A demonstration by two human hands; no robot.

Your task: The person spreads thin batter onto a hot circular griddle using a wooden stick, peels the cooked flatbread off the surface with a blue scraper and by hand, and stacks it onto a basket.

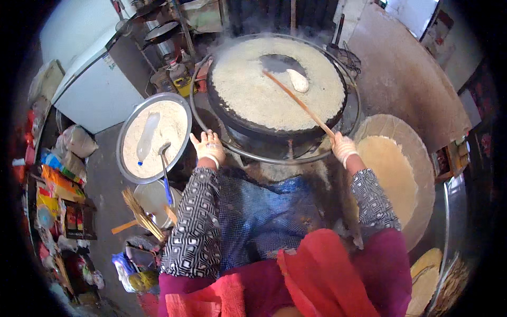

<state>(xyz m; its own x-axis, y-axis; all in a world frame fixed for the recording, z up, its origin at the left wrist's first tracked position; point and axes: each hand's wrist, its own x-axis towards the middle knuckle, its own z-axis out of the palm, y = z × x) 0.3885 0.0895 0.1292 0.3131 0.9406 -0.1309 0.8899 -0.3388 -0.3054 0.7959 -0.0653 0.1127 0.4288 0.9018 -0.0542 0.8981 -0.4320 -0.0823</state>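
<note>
My right hand point(344, 148) is closed around the near end of a long wooden stick point(298, 100). The stick slants away to the left over a large round griddle point(227, 120), which is covered with a pale, grainy layer of batter point(243, 90). A dark bare patch point(277, 62) shows near the stick's far end. Beside that patch lies a pale teardrop-shaped lump point(298, 81); whether it is dough I cannot tell. With fingers spread, my left hand point(209, 149) rests at the metal ring point(248, 153) around the griddle, holding nothing.
At left, a metal basin point(127, 168) of pale flour holds a plastic bottle point(149, 132) and a blue-handled ladle point(166, 169). Below it are a bucket point(150, 194) and a straw brush point(141, 214). At right stands a wide round tray point(425, 201) with a flat tan sheet. Steam rises.
</note>
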